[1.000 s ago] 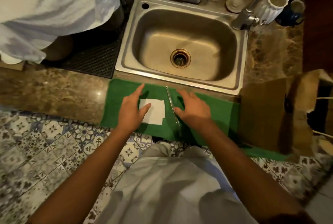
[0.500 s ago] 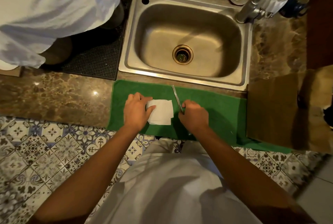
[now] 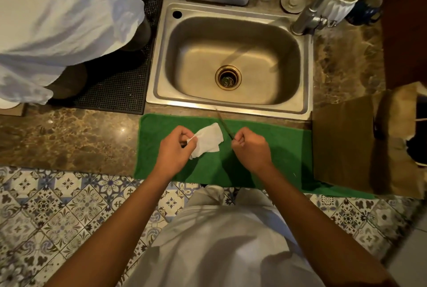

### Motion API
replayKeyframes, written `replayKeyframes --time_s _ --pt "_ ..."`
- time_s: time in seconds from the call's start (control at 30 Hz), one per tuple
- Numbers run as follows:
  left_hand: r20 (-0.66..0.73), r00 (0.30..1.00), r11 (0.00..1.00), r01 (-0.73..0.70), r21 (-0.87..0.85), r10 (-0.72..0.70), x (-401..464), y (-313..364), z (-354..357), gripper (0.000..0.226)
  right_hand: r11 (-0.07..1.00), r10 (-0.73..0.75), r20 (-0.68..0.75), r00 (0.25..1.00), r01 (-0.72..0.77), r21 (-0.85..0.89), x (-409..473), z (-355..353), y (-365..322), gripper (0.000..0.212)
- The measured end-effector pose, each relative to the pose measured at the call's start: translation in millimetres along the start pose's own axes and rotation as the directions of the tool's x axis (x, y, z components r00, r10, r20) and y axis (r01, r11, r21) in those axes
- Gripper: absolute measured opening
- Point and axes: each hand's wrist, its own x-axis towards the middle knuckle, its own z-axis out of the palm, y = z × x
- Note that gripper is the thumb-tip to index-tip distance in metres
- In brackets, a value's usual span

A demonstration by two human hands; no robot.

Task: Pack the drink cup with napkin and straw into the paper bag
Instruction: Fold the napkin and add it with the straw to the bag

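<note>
Head view: my left hand [image 3: 174, 148] pinches the white napkin [image 3: 208, 140] by one corner above the green mat [image 3: 277, 148] on the bench [image 3: 69, 139]. My right hand [image 3: 250, 147], fingers closed, grips the straw [image 3: 224, 125], its long axis pointing up-left toward the sink [image 3: 231, 60]. The paper bag [image 3: 346, 143] stands at right.

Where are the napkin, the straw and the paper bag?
napkin [image 3: 208, 140]: head view, middle of the white sheet.
straw [image 3: 224, 126]: head view, shaft above the right fist.
paper bag [image 3: 342, 143]: head view, flat brown side.
</note>
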Motion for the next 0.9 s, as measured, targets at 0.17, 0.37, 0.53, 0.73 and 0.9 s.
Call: replayKeyframes --time_s 0.17,0.37,0.53,0.73,0.9 --pt "0.074 0.994 0.967 -0.066 -0.246 0.086 -13 50 -14 0.036 0.881 0.021 -0.050 0.999 0.005 0.473 -18 -54 -18 0.010" --pt "0.106 0.957 0.860 -0.191 -0.473 0.271 -39 132 -15 0.059 0.822 -0.006 -0.066 0.998 0.043 0.568 -45 -127 -26 0.029" --pt "0.115 0.938 0.795 -0.206 -0.571 0.326 -70 201 3 0.059 0.681 -0.143 -0.002 0.990 0.099 0.725 -77 -177 -23 0.045" --pt "0.111 0.921 0.778 -0.245 -0.578 0.373 -101 255 37 0.061 0.612 -0.188 -0.033 0.982 0.144 0.777 -115 -244 8 0.035" --pt "0.059 0.920 0.760 -0.283 -0.585 0.387 -120 286 79 0.063 0.548 -0.273 -0.118 0.955 0.255 0.796 -132 -290 44 0.047"
